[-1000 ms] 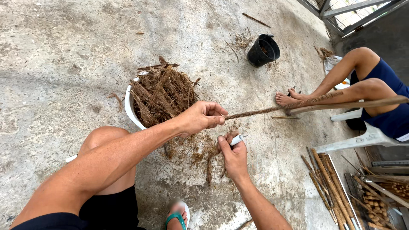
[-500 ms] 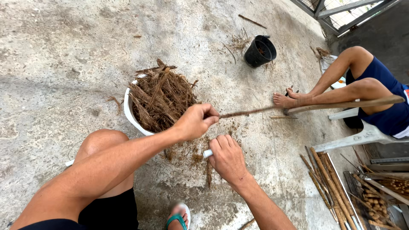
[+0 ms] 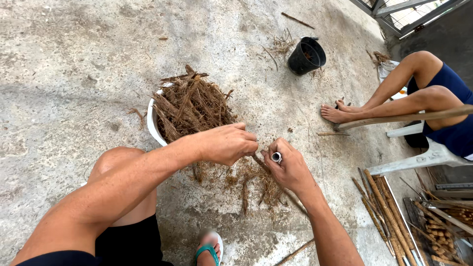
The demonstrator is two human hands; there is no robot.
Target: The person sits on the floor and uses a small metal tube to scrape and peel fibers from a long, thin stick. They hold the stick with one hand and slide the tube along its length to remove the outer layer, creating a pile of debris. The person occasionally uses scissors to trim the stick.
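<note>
My left hand [image 3: 227,143] is closing around a thin brown stick [image 3: 259,163]. My right hand [image 3: 290,166] is gripping a small metal tool [image 3: 277,157], beside the white basin [image 3: 153,125] of bark strips [image 3: 193,104].

Bare concrete floor [image 3: 74,64] lies open to the left and above; the white basin [image 3: 152,124] heaped with brown fibre strips [image 3: 192,103] blocks the way just beyond the left hand [image 3: 227,144]. To the right of the right hand [image 3: 290,167], a seated person's feet [image 3: 337,113], a white plastic chair [image 3: 423,157] and bundled sticks [image 3: 389,212] crowd the passage; a black pot [image 3: 306,55] stands well apart, farther off.
</note>
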